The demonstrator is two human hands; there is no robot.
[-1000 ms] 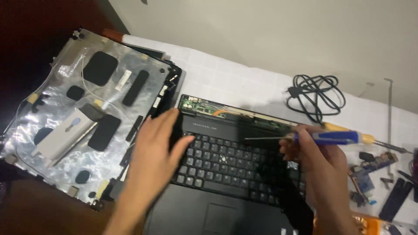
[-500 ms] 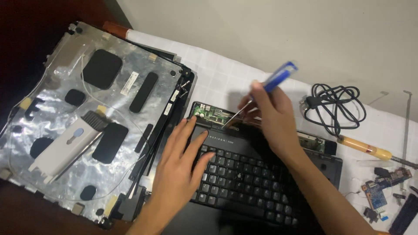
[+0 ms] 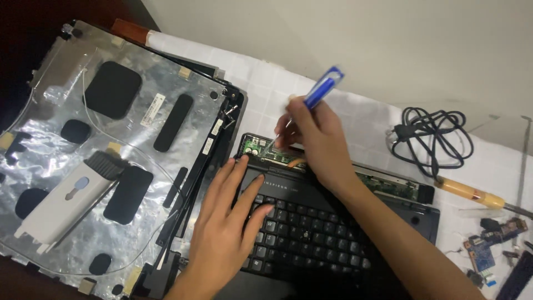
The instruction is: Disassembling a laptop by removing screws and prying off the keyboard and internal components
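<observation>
A black laptop base point(image 3: 388, 222) with its keyboard point(image 3: 311, 236) lies in the middle of the table, and the strip above the keys is off, baring a green circuit board point(image 3: 258, 149). My left hand point(image 3: 227, 228) rests flat on the keyboard's left part, fingers spread toward the top left corner. My right hand point(image 3: 313, 139) grips a blue-handled screwdriver point(image 3: 322, 88), its thin shaft slanting down to the exposed board at the laptop's top left corner.
A removed screen back panel point(image 3: 111, 150) lined with silver foil and black pads lies at the left, with a white oblong device point(image 3: 66, 203) on it. A coiled black cable point(image 3: 436, 139), a wooden-handled tool point(image 3: 472, 193) and small circuit boards point(image 3: 488, 244) lie at the right.
My right hand has moved from the right side of the keyboard to the laptop's top left corner and tipped the blue screwdriver upright. The view has shifted, and my left hand has stayed on the keys.
</observation>
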